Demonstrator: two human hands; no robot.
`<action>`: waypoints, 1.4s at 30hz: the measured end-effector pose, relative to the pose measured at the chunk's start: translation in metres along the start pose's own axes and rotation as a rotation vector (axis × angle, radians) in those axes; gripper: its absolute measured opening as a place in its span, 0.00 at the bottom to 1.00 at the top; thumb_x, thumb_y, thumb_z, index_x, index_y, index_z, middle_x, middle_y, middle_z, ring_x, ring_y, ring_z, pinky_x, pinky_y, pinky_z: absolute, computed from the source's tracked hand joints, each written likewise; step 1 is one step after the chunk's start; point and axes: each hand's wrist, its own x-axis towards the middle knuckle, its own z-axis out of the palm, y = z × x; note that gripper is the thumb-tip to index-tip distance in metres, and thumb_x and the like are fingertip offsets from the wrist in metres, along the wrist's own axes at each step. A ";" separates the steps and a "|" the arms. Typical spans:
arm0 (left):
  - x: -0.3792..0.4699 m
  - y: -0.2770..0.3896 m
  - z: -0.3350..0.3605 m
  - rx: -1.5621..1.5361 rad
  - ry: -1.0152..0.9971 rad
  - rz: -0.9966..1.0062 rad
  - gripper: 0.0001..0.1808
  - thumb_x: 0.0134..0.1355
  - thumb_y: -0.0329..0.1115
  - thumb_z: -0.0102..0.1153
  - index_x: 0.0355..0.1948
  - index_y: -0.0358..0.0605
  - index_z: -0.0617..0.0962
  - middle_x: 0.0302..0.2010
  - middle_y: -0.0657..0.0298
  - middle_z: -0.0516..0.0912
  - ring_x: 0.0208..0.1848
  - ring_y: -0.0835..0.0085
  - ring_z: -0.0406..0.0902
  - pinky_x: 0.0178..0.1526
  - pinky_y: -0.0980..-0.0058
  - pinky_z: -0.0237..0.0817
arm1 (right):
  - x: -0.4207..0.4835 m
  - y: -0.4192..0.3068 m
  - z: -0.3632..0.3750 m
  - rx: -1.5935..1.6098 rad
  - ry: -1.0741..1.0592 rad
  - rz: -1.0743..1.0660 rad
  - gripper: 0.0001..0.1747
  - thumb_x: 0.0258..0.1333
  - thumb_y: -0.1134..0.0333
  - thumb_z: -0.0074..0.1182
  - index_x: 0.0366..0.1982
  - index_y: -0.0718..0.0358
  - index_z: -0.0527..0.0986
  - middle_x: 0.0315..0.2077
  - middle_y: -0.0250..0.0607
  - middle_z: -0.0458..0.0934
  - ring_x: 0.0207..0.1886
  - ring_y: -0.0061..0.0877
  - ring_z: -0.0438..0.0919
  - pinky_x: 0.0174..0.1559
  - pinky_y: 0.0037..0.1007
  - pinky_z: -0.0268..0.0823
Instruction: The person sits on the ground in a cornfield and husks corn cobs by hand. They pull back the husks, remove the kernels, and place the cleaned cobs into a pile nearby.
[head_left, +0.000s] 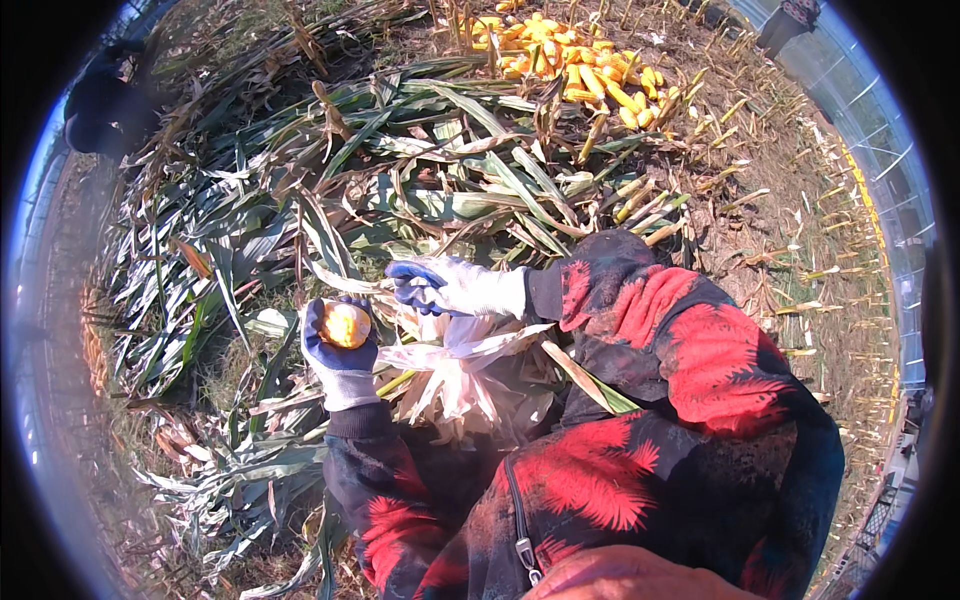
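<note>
My left hand (341, 367), in a white and blue work glove, is wrapped around a husked ear of corn (346, 325), whose pale yellow end faces up. To the right and slightly farther out is my right hand (457, 286), also gloved, with its fingers curled. A dry leaf (345, 283) meets its fingertips, but whether they grip it is hidden. Just below that hand, pale peeled husks (457, 367) fan out in front of my body. A green-edged stalk or leaf (592, 379) lies beside them on the right.
Cut corn stalks and leaves (450, 195) cover the ground ahead and to the left. Beyond them lies a heap of husked yellow ears (562, 60). Stubble (810, 274) sticks up on the right. Dark, blurred shapes, possibly people, stand at the upper left and upper right.
</note>
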 end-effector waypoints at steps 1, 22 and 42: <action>0.000 -0.018 0.002 0.178 -0.075 0.049 0.16 0.56 0.41 0.61 0.41 0.43 0.76 0.37 0.59 0.78 0.42 0.64 0.77 0.47 0.61 0.73 | 0.012 0.004 0.003 -0.204 0.111 -0.133 0.29 0.60 0.62 0.54 0.60 0.63 0.64 0.47 0.45 0.78 0.46 0.29 0.76 0.47 0.30 0.70; 0.006 0.010 -0.003 0.177 -0.025 0.083 0.18 0.67 0.41 0.53 0.50 0.39 0.73 0.43 0.55 0.78 0.45 0.62 0.79 0.46 0.62 0.75 | -0.035 -0.025 -0.323 0.948 1.279 -0.080 0.34 0.60 0.43 0.50 0.53 0.63 0.60 0.41 0.53 0.77 0.40 0.43 0.80 0.44 0.44 0.78; -0.251 -0.006 0.174 1.766 -1.335 1.084 0.10 0.44 0.33 0.56 0.31 0.48 0.77 0.33 0.60 0.75 0.36 0.63 0.74 0.44 0.63 0.65 | -0.060 0.014 -0.140 -1.108 -0.211 0.662 0.25 0.56 0.46 0.51 0.42 0.61 0.77 0.38 0.49 0.81 0.44 0.43 0.78 0.46 0.41 0.67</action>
